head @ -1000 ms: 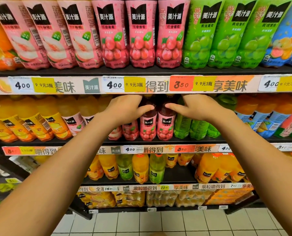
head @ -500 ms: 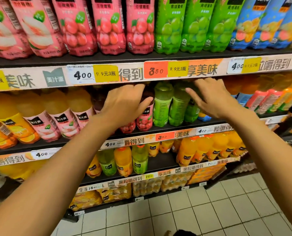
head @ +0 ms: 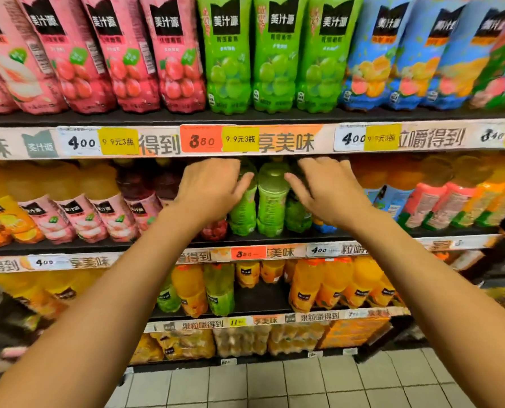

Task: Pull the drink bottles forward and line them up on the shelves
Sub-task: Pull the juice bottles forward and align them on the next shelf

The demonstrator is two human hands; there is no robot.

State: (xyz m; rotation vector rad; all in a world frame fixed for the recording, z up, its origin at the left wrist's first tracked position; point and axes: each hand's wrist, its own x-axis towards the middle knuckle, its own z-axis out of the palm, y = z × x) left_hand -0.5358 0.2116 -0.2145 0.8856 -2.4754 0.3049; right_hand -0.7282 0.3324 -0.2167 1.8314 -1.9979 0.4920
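Note:
Three green grape drink bottles stand at the front of the second shelf (head: pixel 69 245). The middle green bottle (head: pixel 272 201) shows fully between my hands. My left hand (head: pixel 213 189) reaches in over the left green bottle (head: pixel 244 210), its thumb against the bottle's shoulder. My right hand (head: pixel 326 189) reaches in over the right green bottle (head: pixel 297 214), thumb spread toward the middle one. The fingers of both hands stretch back under the price strip (head: pixel 245 139), which hides their tips. Neither hand plainly grips a bottle.
Dark red grape bottles (head: pixel 139 187) and pink bottles (head: pixel 83 219) stand left of my hands, blue and orange bottles (head: pixel 439 201) to the right. Large pink, green and blue bottles fill the top shelf. Lower shelves hold orange and green bottles (head: pixel 219 290). Tiled floor lies below.
The view shifted right along the shelf. My left hand left the red grape bottles and moved to the green ones; my right hand came in over the right green bottle.

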